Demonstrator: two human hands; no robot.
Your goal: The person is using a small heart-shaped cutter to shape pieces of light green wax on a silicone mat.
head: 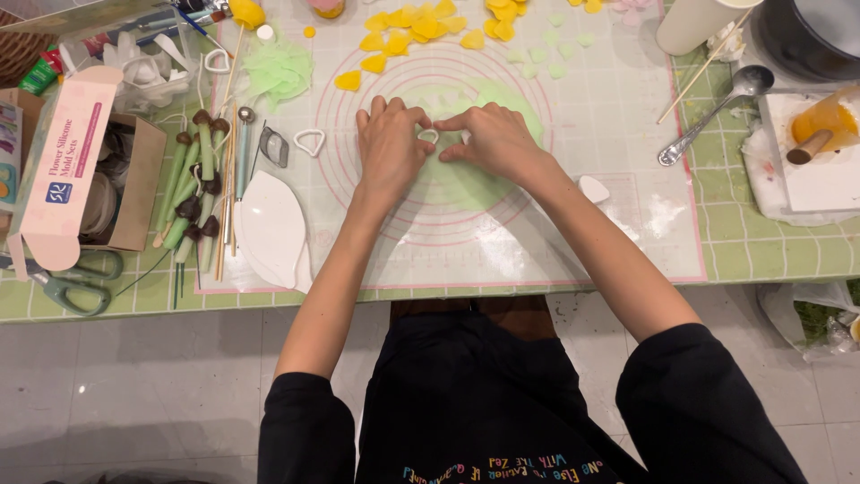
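1. Green dough sheet (466, 179) lies flat on the round-marked mat (618, 224); both hands press a small white cutter (428, 136) into it, left hand (391, 143) and right hand (494, 139) pinching its rim.
2. Done, apparently: yellow petals (421, 27) and pale green petals (560, 49) lie cut at the mat's far edge; much sheet remains uncut.
3. Checked green table (770, 251), white tiled floor (179, 376).

Open pink-and-white carton (67, 161) with blue logo square, table's left edge
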